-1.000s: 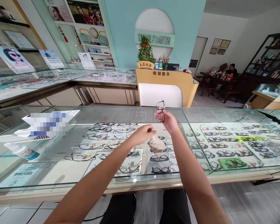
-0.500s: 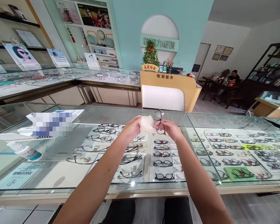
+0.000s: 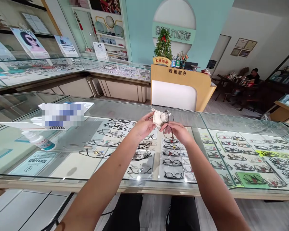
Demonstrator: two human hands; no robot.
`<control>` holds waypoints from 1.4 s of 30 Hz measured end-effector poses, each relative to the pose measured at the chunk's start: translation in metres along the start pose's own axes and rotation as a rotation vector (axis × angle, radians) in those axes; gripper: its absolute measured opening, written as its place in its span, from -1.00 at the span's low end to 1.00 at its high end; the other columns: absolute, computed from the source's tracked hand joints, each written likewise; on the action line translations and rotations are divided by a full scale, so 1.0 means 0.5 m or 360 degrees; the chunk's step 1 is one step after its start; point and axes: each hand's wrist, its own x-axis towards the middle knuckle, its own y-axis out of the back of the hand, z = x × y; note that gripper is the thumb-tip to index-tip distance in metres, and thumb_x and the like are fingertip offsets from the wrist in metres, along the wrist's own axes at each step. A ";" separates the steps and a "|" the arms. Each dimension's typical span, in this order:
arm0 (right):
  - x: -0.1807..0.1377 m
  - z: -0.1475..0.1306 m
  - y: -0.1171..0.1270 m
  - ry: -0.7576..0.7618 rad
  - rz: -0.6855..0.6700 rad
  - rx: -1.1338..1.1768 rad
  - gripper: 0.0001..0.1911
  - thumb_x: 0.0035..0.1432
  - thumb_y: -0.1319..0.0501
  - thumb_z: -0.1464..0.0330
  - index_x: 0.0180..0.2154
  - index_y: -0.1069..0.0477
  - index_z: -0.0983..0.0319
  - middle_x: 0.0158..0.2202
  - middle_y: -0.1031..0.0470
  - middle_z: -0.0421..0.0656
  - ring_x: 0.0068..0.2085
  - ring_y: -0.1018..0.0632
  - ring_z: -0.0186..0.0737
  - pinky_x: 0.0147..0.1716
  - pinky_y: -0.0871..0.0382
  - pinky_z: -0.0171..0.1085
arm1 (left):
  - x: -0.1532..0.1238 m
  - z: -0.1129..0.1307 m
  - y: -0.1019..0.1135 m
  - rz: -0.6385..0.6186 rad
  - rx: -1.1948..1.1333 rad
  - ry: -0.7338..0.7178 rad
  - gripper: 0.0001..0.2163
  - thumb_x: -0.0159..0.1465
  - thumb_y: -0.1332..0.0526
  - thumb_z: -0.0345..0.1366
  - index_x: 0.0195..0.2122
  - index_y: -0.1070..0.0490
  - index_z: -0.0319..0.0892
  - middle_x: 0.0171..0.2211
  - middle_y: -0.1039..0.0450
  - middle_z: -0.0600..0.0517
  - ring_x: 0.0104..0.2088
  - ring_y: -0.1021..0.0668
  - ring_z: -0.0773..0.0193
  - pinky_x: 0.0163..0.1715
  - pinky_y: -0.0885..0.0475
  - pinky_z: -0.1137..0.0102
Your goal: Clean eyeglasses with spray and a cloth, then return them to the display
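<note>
The dark-rimmed eyeglasses [image 3: 165,116] are between the hands, over the far part of the glass counter [image 3: 50,183], one lens above the other. The left hand [image 3: 144,125] pinches a pale cloth [image 3: 156,120] at the upper lens; the right hand [image 3: 180,132] grips the frame. Both forearms stretch forward, converging. Inside the counter, rows of spectacles [image 3: 172,163] lie displayed.

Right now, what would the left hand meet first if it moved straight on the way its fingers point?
Past the cream cloth it holds, the left hand would probably meet the upper lens of the eyeglasses in the right hand; whether cloth and lens touch is unclear.
</note>
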 end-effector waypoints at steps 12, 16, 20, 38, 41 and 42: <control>0.000 0.002 -0.024 -0.0007 -0.0069 0.0132 -0.66 0.37 -0.29 0.10 -0.23 -0.72 0.19 -0.19 -0.69 -0.05 -0.24 -0.53 -0.12 -0.17 -0.36 -0.18 | -0.014 -0.047 -0.036 -0.0044 0.0190 -0.0192 -0.45 0.05 -0.69 0.04 -0.19 -0.43 -0.12 -0.44 -0.48 0.13 -0.57 -0.40 0.37 -0.48 -0.38 0.32; 0.001 0.001 -0.026 -0.0035 -0.0043 0.0151 -0.66 0.33 -0.33 0.07 -0.25 -0.70 0.19 -0.19 -0.68 -0.05 -0.24 -0.53 -0.13 -0.18 -0.36 -0.18 | -0.022 -0.049 -0.050 -0.0052 0.0323 -0.0176 -0.41 0.07 -0.63 0.20 -0.25 -0.42 -0.13 -0.58 -0.36 0.18 -0.58 -0.40 0.35 -0.48 -0.43 0.32; 0.003 0.003 -0.028 -0.0045 0.0028 0.0192 -0.67 0.29 -0.35 0.06 -0.27 -0.69 0.18 -0.26 -0.67 -0.07 -0.27 -0.53 -0.13 -0.20 -0.35 -0.17 | -0.029 -0.053 -0.061 -0.0078 0.0325 -0.0242 -0.35 0.06 -0.64 0.18 -0.13 -0.33 -0.09 -0.59 -0.37 0.22 -0.62 -0.34 0.38 -0.52 -0.40 0.34; 0.007 0.015 -0.033 -0.0045 -0.0016 0.0243 -0.67 0.33 -0.31 0.11 -0.26 -0.69 0.22 -0.26 -0.67 -0.06 -0.28 -0.52 -0.16 -0.21 -0.32 -0.18 | -0.037 -0.061 -0.061 0.0044 0.0552 -0.0597 -0.50 0.31 -0.47 0.20 -0.19 -0.31 -0.08 -0.56 -0.36 0.22 -0.64 -0.33 0.44 -0.61 -0.29 0.48; 0.006 0.012 -0.035 -0.0051 -0.0011 0.0237 -0.67 0.31 -0.32 0.10 -0.27 -0.67 0.22 -0.27 -0.67 -0.06 -0.28 -0.50 -0.16 -0.21 -0.32 -0.18 | -0.035 -0.061 -0.059 0.0101 0.0501 -0.0483 -0.41 0.18 -0.58 0.16 -0.20 -0.22 -0.06 -0.56 -0.36 0.26 -0.65 -0.34 0.43 -0.61 -0.30 0.48; 0.006 0.011 -0.035 -0.0055 -0.0010 0.0227 -0.67 0.31 -0.33 0.09 -0.28 -0.66 0.22 -0.27 -0.66 -0.06 -0.29 -0.50 -0.16 -0.21 -0.32 -0.17 | -0.034 -0.060 -0.058 0.0100 0.0476 -0.0445 -0.39 0.17 -0.59 0.15 -0.19 -0.19 -0.04 -0.56 -0.37 0.27 -0.66 -0.33 0.43 -0.61 -0.32 0.47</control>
